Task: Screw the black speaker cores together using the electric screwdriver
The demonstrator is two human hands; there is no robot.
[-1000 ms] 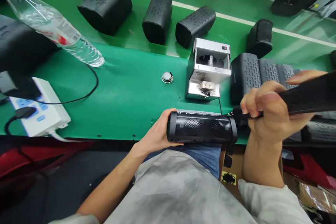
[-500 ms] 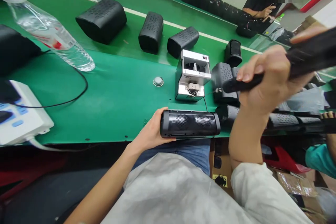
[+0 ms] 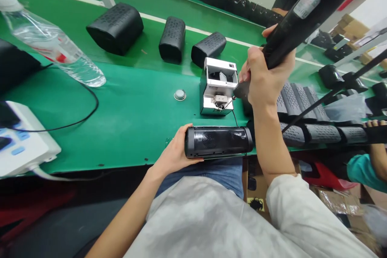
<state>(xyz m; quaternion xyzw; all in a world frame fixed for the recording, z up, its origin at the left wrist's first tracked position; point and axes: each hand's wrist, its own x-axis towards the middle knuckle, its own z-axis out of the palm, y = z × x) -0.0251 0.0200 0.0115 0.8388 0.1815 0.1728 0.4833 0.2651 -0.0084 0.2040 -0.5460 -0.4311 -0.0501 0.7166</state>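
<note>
Black speaker (image 3: 220, 141) in left grip (image 3: 177, 151), screwdriver (image 3: 288, 30) in right grip (image 3: 264, 74), green bench (image 3: 133, 117) beneath, cartons (image 3: 354, 31) beyond.

One clear plastic water bottle (image 3: 59, 47), one white plastic power strip (image 3: 39, 145), one small round silver disc (image 3: 180, 94), one boxy silver metal machine (image 3: 218, 90), one long black power screwdriver (image 3: 287, 31), one black oblong speaker (image 3: 219, 141), three separate black dimpled housings (image 3: 172, 40) (the grey-dimpled right-hand row (image 3: 323, 133), partly hidden, defies counting).

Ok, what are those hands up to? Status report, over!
Left fingers gripping black casing. Right fingers around black tool, pointing at silver machine. Nothing seen between them.
</note>
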